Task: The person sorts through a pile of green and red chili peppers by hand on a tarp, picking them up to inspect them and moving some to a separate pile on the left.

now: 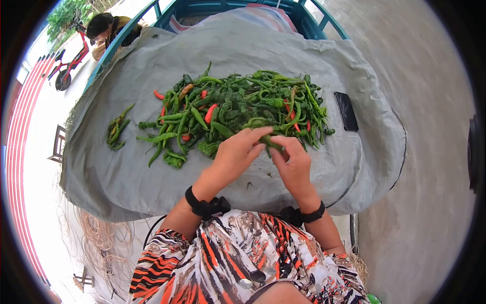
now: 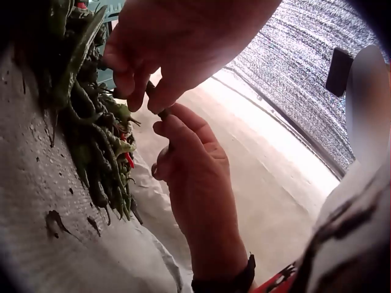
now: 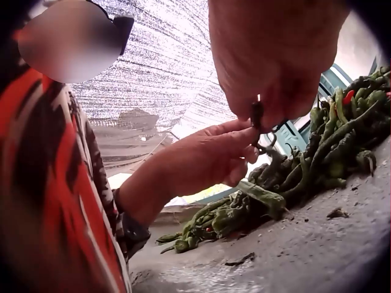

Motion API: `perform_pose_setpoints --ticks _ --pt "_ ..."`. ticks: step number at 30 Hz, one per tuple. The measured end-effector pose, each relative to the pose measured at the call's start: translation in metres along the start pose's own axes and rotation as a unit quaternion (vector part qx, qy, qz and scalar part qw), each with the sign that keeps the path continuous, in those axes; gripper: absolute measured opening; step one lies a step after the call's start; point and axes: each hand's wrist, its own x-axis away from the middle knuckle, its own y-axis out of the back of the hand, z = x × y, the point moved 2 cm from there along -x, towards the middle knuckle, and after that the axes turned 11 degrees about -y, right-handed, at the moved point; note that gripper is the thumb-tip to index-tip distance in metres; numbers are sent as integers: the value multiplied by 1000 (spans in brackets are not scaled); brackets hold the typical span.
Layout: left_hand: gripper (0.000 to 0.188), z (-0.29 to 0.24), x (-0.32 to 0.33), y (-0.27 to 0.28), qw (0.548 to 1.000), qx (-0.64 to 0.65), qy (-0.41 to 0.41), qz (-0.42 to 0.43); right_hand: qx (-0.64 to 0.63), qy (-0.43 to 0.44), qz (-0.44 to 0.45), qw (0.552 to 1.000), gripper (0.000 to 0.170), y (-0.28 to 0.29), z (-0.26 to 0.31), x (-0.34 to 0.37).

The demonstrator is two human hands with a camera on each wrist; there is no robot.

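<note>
Over the near edge of a heap of green and red chili peppers [image 1: 238, 101], both hands meet at one small dark green chili pepper [image 3: 256, 115]. The left hand [image 1: 235, 154] pinches it between thumb and fingers. From the other side, the right hand [image 1: 293, 164] grips it with thumb and forefinger. In the left wrist view a bit of the pepper [image 2: 163, 114] shows between the fingertips; the fingers hide most of it.
The heap lies on a grey sheet [image 1: 116, 177] spread over a teal cart [image 1: 324, 20]. A phone [image 1: 346, 111] lies to the right, a few separate peppers [image 1: 119, 129] to the left. Dark scraps [image 2: 56, 224] dot the sheet. Another person [image 1: 114, 30] is beyond the cart near a red scooter [image 1: 73, 58].
</note>
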Motion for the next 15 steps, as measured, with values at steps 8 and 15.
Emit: perform_pose_setpoints --ticks 8,15 --pt "26 3 8 44 993 -106 52 14 77 11 -40 996 33 6 -2 -49" --pt "30 14 17 87 959 -205 151 -128 262 13 -35 964 29 -5 -36 -90"
